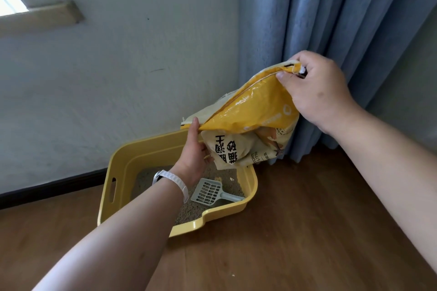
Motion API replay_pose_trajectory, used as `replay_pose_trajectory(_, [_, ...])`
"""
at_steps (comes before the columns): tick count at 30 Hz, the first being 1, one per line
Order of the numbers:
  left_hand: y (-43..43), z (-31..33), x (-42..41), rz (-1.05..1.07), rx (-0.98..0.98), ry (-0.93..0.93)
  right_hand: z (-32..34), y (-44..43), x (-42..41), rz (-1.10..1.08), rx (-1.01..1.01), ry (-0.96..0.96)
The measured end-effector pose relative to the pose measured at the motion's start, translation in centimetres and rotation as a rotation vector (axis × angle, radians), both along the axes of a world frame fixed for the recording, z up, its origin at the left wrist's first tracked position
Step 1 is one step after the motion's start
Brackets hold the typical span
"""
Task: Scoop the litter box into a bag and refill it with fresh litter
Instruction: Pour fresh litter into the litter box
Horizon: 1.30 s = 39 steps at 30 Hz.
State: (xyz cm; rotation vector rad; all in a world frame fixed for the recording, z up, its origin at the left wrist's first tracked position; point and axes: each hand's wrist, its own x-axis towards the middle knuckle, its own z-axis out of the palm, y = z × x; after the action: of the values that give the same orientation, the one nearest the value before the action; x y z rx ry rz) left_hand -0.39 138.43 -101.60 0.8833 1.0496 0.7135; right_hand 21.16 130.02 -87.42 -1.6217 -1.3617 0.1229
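Wall [118, 78] at 12, curtain [331, 7] at 2, open floor [283, 231] toward 6 around the litter box [107, 192]; left hand [192, 156] and right hand [316, 92] clutch the crumpled yellow bag [250, 111] above.

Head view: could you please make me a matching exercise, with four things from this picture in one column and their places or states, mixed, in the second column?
Things
1. litter bag
2. scoop
3. litter box
4. curtain

Places or states
A. lies on the litter, inside the box
B. hangs blue behind the bag
C. gripped by the left hand and the right hand
D. stands on the wooden floor

Pairs: 1-C, 2-A, 3-D, 4-B
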Motion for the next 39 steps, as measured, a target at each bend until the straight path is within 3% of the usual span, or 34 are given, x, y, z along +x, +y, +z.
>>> replay_pose_trajectory(39, [-0.6,0.6,1.2,0.016,-0.044,-0.111,2.1,-0.9,-0.8,-0.013,0.043,-0.004])
